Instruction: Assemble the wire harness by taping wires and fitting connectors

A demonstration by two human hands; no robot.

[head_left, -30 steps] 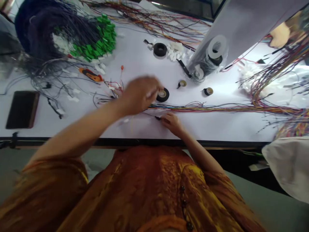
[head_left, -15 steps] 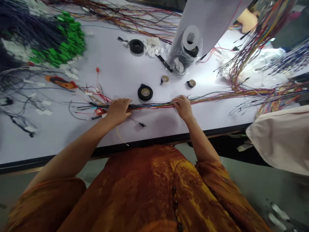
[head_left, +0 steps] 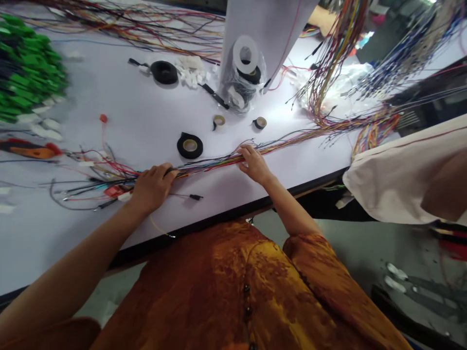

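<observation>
A long bundle of coloured wires (head_left: 215,164) runs across the white table (head_left: 120,87). My left hand (head_left: 152,187) is wrapped round it near its left end, where loose wire ends, a red connector (head_left: 114,191) and white labels fan out. Farther right, my right hand (head_left: 254,164) has its fingers curled on the same bundle, with a few thin wires sticking up by the fingertips. A thin wire with a black connector (head_left: 196,197) hangs out beside my left hand. Just behind the bundle lies a black tape roll (head_left: 190,145).
Two small tape rolls (head_left: 219,121) (head_left: 260,123) and a larger black roll (head_left: 164,72) lie behind. A pillar (head_left: 266,29) stands at the back. Green connectors (head_left: 29,70) and an orange-handled tool (head_left: 29,149) are left. A person in pale cloth (head_left: 408,170) is at the right.
The view has swung to the right, so the table things appear farther left. Both hands remain on the wire bundle; my right hand's fingers look a little more spread.
</observation>
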